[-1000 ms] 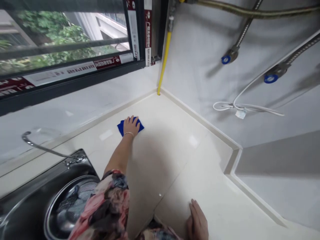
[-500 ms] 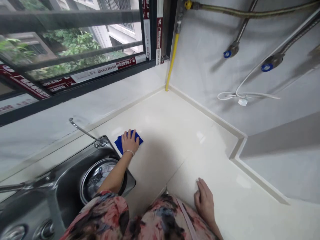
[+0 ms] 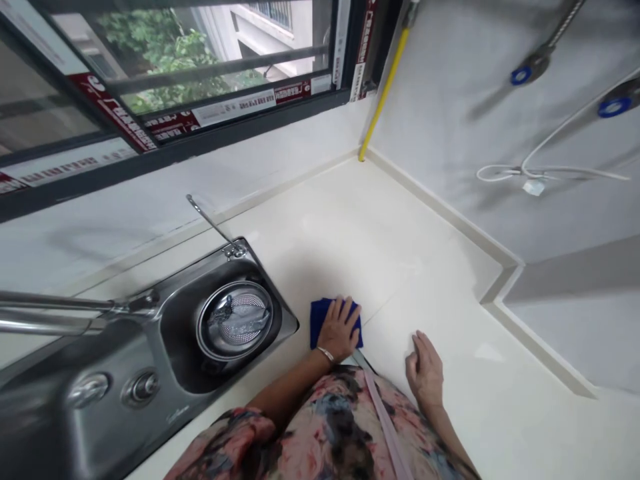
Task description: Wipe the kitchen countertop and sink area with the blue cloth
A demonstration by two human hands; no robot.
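Note:
My left hand lies spread over a folded blue cloth and presses it to the cream countertop. The cloth is close to the counter's front edge, right of the sink, and my palm covers part of it. A bracelet circles the left wrist. My right hand rests on the counter further right, with fingers stretched out and nothing in it.
To the left is a steel sink with a round perforated metal basin in its bowl. A thin tap rises behind it. A yellow pipe stands in the corner. A white cable and blue-handled valves are on the right wall.
My left hand and the blue cloth have moved from beside the sink's back corner toward my body and to the right. The view has shifted. My right hand stays on the counter.

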